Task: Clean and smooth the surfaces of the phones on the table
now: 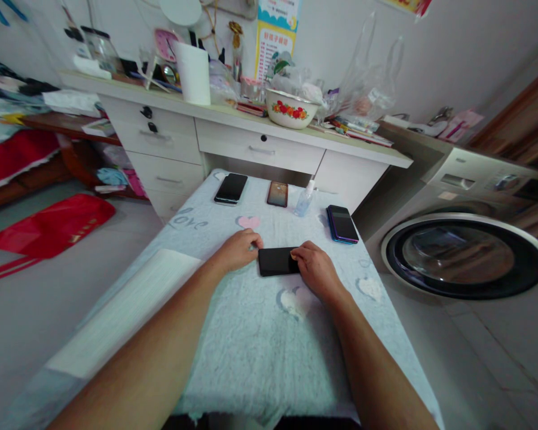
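Observation:
A black smartphone (278,261) lies flat, screen up, on the cloth-covered table in the middle of the head view. At its left end is my left hand (240,249), fingers curled in and fingertips at the upper corner. My right hand (317,269) covers the right end, its bent fingers pressed together on the dark screen. Whether anything small is under those fingers cannot be made out. Beyond the hands stand a clear spray bottle (303,202) and a brownish phone or phone case (278,194).
Stacked phones lie at the table's far left (231,189) and right (342,224). A long white paper sheet (130,310) rests along the left side. Behind is a white desk (161,137) with a flowered bowl (291,110); a washing machine (466,254) stands right.

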Tool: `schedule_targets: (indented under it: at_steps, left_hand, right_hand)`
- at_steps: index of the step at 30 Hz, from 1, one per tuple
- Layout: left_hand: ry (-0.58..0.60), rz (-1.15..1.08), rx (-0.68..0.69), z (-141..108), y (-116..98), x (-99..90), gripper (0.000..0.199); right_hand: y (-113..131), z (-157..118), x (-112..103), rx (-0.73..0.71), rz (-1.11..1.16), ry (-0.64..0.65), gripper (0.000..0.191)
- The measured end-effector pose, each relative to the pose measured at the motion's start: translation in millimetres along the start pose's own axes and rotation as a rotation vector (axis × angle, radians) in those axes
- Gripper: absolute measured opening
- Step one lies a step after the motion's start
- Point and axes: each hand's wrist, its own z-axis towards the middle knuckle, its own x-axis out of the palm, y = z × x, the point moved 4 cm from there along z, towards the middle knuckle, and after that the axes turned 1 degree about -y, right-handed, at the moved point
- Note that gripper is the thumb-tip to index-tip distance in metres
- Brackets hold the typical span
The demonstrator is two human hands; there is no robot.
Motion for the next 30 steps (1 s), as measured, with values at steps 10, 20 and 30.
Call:
schedule_targets:
  at_steps: [10, 20, 30]
  left_hand:
    - [0.009, 0.009, -0.004, -0.4, -2.3, -1.4, 0.017]
    - [0.015, 0.001, -0.009, 0.1, -1.7, -0.6, 0.015]
    - [0.017, 0.015, -0.003, 0.0, -0.7, -0.3, 0.016]
  right_hand:
    - [0.0, -0.2, -0.7, 0.001, 0.003, 0.004, 0.024]
    - [-0.3, -0.3, -0.8, -0.008, 0.003, 0.007, 0.024]
    - [-2.3, 0.5, 1.5, -0.013, 0.009, 0.005, 0.024]
